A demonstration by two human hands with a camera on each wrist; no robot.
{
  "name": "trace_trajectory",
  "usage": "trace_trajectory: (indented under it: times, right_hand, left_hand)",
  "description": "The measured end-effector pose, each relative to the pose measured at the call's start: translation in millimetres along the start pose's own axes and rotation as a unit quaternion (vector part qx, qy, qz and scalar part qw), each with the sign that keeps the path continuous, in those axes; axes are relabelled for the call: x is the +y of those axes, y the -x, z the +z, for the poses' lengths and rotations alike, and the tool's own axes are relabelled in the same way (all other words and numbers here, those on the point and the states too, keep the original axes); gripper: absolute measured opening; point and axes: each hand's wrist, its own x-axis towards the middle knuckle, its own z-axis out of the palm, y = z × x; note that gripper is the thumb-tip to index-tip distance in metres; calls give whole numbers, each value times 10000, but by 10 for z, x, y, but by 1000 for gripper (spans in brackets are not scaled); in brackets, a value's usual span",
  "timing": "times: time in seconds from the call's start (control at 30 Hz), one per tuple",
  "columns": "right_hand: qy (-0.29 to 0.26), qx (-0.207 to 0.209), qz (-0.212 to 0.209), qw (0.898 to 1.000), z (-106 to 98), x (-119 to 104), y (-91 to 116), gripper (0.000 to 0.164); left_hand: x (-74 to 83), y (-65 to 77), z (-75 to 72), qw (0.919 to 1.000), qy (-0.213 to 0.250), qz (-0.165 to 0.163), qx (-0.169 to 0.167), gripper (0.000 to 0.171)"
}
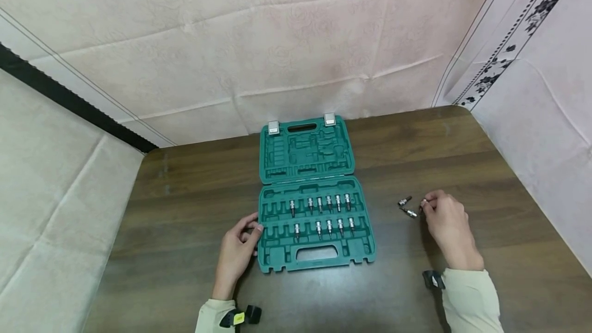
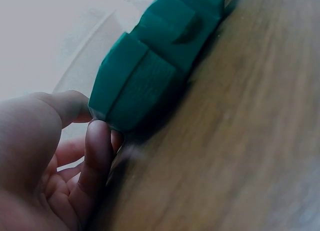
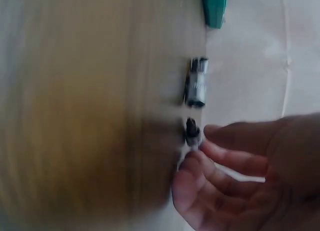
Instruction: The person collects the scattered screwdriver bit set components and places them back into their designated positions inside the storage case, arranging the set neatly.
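Observation:
A green socket case lies unfolded on the table, its lid farther from me. Two rows of silver-and-dark bit sockets stand in its slots. At the case's left edge, my left hand grips the rim with thumb and fingers; the left wrist view shows the thumb against the green side. Off to the right, my right hand pinches a small bit socket between thumb and fingers, low over the wood. Two loose bit sockets lie just left of that hand.
The brown wooden table meets a pale cloth wall behind the case. More cloth hangs at the left and right sides. Two grey latches sit on the lid's far edge. Dark straps are on both wrists.

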Motion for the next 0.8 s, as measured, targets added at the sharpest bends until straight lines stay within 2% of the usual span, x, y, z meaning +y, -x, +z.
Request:
trace_trajectory:
  times: [0.17, 0.33, 0.6, 0.8]
  right_hand:
    - [224, -491, -464, 9975, -70, 17, 5, 29]
    - [412, -931, -732, 9921, -118, 38, -8, 39]
    - [636, -834, -1357, 9852, -101, 83, -76, 33]
    - [694, -667, -1715, 9805, -59, 84, -112, 36]
  left_hand:
    - [-18, 8, -4, 10000, 14, 24, -12, 34]
    - [-13, 16, -2, 10000, 13, 4, 7, 34]
    - [2, 11, 4, 10000, -8, -58, -11, 34]
    - [13, 11, -6, 10000, -3, -35, -22, 35]
